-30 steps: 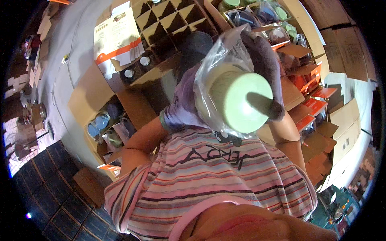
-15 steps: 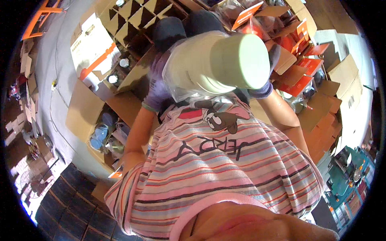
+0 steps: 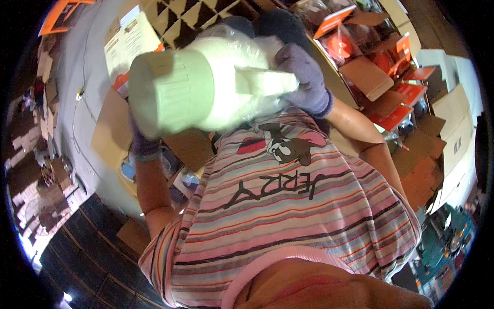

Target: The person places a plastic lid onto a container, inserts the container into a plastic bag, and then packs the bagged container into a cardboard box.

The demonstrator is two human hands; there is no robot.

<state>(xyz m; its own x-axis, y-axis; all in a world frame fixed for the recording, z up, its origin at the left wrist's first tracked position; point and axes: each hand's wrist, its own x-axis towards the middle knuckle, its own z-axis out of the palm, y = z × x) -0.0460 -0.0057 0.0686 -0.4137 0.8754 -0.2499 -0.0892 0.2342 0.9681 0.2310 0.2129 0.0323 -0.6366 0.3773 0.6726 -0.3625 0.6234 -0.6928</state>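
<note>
jug [image 3: 220,95] tipped sideways upper middle, left hand [image 3: 144,141] behind its lid [image 3: 175,92], right hand [image 3: 305,77] by the handle [image 3: 265,81], can't tell either grip

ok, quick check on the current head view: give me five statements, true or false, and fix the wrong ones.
1. The person's right hand is gloved. True.
2. The large container is dark red. False: it is pale green.
3. The left hand is bare. False: it is gloved too, though partly hidden by the container.
4. The person's shirt is striped. True.
5. The divided carton shows at the picture's bottom edge. False: it shows at the top.
</note>
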